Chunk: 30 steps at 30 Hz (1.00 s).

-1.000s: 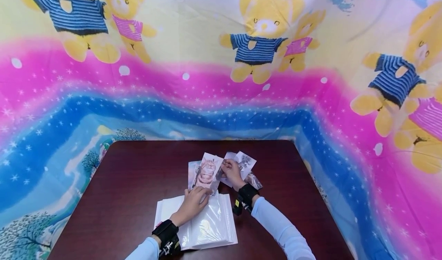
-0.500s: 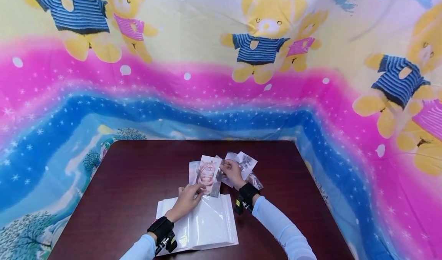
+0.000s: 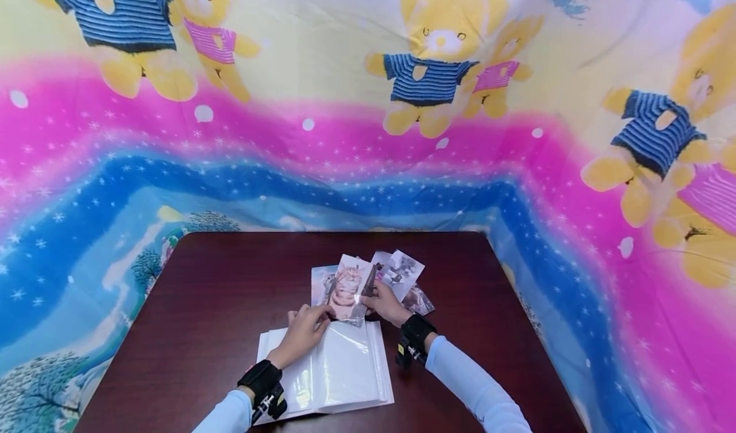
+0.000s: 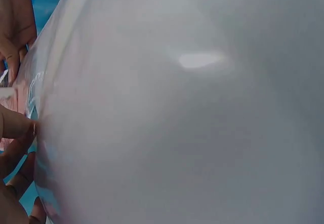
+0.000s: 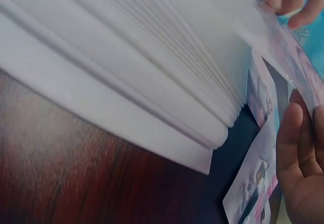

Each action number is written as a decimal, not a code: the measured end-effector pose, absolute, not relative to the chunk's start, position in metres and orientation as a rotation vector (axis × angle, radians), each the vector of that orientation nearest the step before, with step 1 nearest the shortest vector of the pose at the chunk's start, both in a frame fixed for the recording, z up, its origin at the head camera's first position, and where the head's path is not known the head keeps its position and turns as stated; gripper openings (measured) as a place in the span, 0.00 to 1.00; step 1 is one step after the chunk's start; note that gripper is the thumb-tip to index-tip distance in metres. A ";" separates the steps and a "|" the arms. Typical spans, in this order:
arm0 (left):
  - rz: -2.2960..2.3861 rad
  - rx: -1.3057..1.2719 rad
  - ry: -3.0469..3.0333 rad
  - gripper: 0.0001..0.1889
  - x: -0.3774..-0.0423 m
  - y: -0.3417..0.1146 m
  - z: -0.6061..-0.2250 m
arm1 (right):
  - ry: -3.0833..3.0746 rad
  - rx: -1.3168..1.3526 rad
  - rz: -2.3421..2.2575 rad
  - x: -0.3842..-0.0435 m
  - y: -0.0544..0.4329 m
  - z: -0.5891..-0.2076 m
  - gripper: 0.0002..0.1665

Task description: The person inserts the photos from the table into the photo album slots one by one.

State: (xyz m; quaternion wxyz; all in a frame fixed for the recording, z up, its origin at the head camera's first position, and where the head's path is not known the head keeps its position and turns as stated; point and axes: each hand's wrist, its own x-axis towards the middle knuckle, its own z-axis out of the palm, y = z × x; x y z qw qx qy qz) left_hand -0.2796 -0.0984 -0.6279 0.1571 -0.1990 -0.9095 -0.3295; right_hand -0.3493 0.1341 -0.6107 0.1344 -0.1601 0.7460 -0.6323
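Observation:
A photo album (image 3: pixel 347 369) with white pages and clear plastic sleeves lies open on the table. A cat photo (image 3: pixel 347 286) stands at its far edge, the lower end against the clear sleeve. My left hand (image 3: pixel 306 334) pinches the sleeve's far edge beside the photo's lower left corner; in the left wrist view, the left fingertips (image 4: pixel 25 133) meet that plastic edge. My right hand (image 3: pixel 386 303) grips the photo's right edge. In the right wrist view, the right thumb and fingers (image 5: pixel 298 148) hold the photo and film; how far the photo is inside the sleeve is unclear.
Loose photos (image 3: pixel 402 273) lie overlapping behind and right of the album, and another photo (image 3: pixel 321 283) lies partly under the cat one. The dark wooden table (image 3: pixel 230 286) ends at a patterned cloth backdrop (image 3: pixel 345 145). Page edges (image 5: pixel 167 46) fan out in the right wrist view.
My left hand has shifted left along the album's far edge. The right hand has come down the photo's right side, and the cat photo has straightened and then leaned right again.

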 end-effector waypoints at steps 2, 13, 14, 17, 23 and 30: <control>-0.952 -0.570 -2.582 0.12 -0.280 -0.102 -0.627 | 2.201 -0.484 -1.810 -0.351 0.133 -0.611 0.14; -0.784 -0.587 -2.483 0.10 -0.275 -0.100 -0.627 | 2.541 -0.663 -1.503 -0.359 0.127 -0.606 0.05; -0.784 -0.580 -2.479 0.10 -0.274 -0.100 -0.627 | 2.543 -0.670 -1.488 -0.358 0.126 -0.605 0.05; -0.793 -0.569 -2.464 0.11 -0.273 -0.100 -0.628 | 2.532 -0.695 -1.465 -0.357 0.125 -0.603 0.05; -0.786 -0.581 -2.457 0.12 -0.273 -0.101 -0.633 | 2.522 -0.724 -1.447 -0.357 0.125 -0.601 0.04; -0.788 -0.542 -2.473 0.15 -0.266 -0.102 -0.639 | 2.535 -0.734 -1.365 -0.358 0.123 -0.598 0.05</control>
